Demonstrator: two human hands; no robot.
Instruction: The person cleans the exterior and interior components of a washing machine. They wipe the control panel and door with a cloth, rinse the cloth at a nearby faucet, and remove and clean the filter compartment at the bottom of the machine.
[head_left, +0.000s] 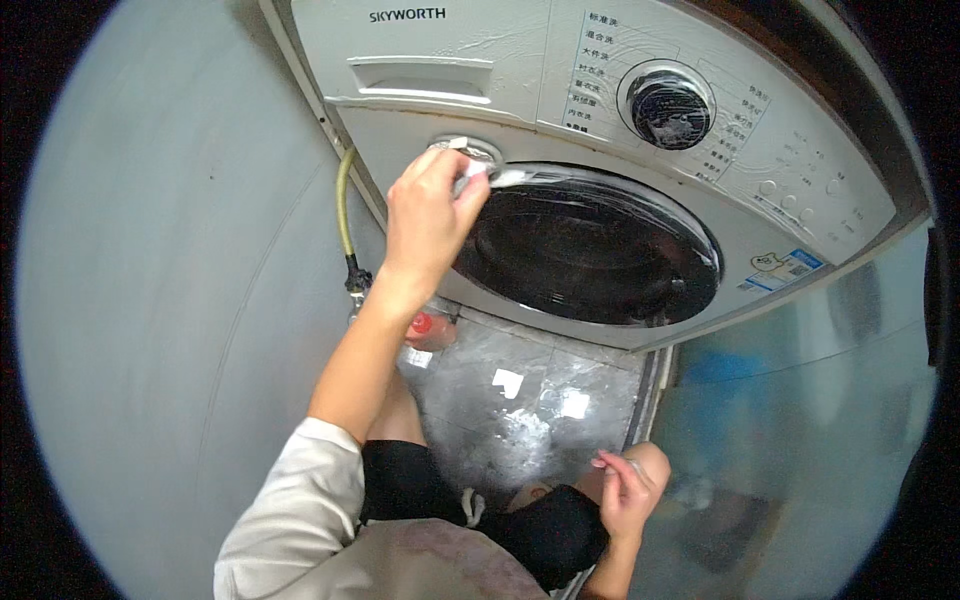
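A white Skyworth front-loading washing machine (480, 120) stands before me, its panel wet and streaked. My left hand (431, 202) reaches to the upper left of the round dark door (592, 247). Between its thumb and fingers is a small white piece (475, 169), perhaps a wipe or sponge; the fingers hide most of it. Just behind the fingers a round silvery badge (472, 148) shows on the front panel. A white streak (517, 178) runs from there along the door's rim. My right hand (628, 491) hovers by my right knee, fingers bent, with its palm hidden.
A yellowish hose (344, 202) drops beside the machine to a metal tap (358, 289). A pinkish bottle with a red cap (422, 323) stands on wet grey floor tiles (480, 382). A grey wall (165, 262) bounds the left, a glass panel (810, 420) the right.
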